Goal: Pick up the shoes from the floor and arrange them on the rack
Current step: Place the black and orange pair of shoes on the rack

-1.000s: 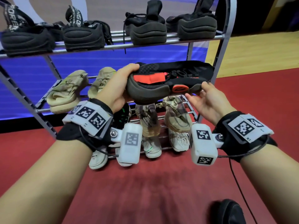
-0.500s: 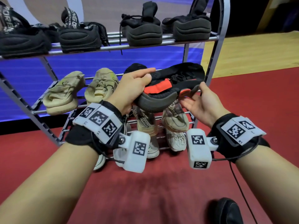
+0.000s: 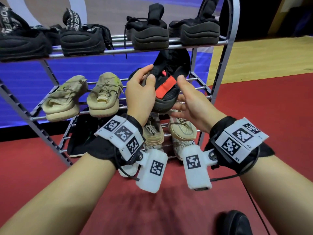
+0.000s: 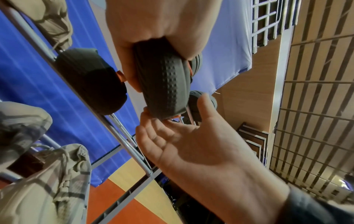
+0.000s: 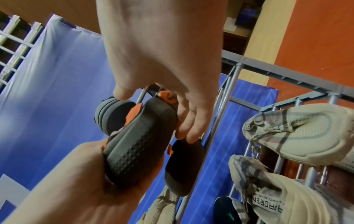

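A black shoe [image 3: 166,89] with a red patch and a dark grey sole [image 4: 164,84] hangs over the right end of the rack's middle shelf [image 3: 199,87]. Its toe points up and away and its heel faces me. My left hand [image 3: 144,87] grips the heel end, fingers curled round the sole [image 5: 138,144]. My right hand [image 3: 184,97] lies open against the shoe, with straight fingers under the sole and the thumb on its side. Right behind it on the rails lies another dark shoe [image 5: 184,166] with an orange spot, mostly hidden.
Two beige shoes [image 3: 64,99] [image 3: 105,95] fill the middle shelf's left half. Several black shoes [image 3: 149,36] line the top shelf. Pale shoes [image 3: 183,129] stand on the bottom shelf. One black shoe [image 3: 237,223] lies on the red floor at lower right.
The shoe has turned from lying sideways to pointing toe-first into the rack and has moved in over the middle shelf. Both hands have come closer together around its heel.
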The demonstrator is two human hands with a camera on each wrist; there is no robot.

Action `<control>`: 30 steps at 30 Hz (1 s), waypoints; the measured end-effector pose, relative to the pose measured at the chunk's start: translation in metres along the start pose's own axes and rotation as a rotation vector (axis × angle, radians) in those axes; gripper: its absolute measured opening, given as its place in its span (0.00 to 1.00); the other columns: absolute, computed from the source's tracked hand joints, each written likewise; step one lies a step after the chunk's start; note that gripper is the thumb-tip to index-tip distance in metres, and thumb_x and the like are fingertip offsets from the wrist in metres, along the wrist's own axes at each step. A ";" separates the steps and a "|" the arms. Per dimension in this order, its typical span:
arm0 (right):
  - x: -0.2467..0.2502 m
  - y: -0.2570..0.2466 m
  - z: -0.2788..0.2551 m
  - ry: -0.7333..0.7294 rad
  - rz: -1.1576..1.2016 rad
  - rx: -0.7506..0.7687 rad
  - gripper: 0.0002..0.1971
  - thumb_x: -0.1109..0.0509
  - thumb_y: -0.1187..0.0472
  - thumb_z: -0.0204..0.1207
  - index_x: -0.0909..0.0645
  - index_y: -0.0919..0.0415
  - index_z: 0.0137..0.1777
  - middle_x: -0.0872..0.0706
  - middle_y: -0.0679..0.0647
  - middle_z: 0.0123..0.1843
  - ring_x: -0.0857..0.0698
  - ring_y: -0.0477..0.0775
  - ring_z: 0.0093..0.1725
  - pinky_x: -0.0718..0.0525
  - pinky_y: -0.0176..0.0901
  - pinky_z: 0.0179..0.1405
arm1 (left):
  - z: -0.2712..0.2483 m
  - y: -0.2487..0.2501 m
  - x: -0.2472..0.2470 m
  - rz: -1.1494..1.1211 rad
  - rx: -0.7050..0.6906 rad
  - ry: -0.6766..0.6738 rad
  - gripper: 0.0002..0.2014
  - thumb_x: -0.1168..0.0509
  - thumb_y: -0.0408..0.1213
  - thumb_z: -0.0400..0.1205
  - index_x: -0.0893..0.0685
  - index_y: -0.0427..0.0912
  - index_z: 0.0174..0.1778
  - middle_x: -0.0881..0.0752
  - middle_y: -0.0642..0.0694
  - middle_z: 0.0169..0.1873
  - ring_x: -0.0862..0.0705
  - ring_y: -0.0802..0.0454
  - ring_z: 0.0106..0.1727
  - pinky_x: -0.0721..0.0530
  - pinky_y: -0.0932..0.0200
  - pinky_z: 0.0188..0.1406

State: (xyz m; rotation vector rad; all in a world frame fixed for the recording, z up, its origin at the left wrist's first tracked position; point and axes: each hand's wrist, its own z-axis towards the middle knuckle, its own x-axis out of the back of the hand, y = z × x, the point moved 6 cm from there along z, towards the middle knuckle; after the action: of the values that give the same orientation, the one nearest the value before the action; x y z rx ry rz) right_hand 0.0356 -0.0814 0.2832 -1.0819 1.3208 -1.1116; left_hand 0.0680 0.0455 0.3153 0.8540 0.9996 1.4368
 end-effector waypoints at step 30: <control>0.077 0.036 0.002 0.552 0.174 -0.123 0.18 0.37 0.39 0.75 0.19 0.51 0.54 0.13 0.50 0.46 0.13 0.52 0.40 0.16 0.43 0.36 | 0.008 -0.074 0.031 0.482 0.136 -0.302 0.48 0.29 0.56 0.73 0.52 0.48 0.81 0.26 0.46 0.74 0.26 0.47 0.73 0.29 0.47 0.74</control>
State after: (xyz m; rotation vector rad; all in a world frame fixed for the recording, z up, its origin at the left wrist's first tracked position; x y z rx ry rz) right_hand 0.0340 -0.1521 0.2351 -0.7472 1.8977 -1.2584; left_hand 0.1000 0.0780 0.2490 1.4373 0.6924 1.5836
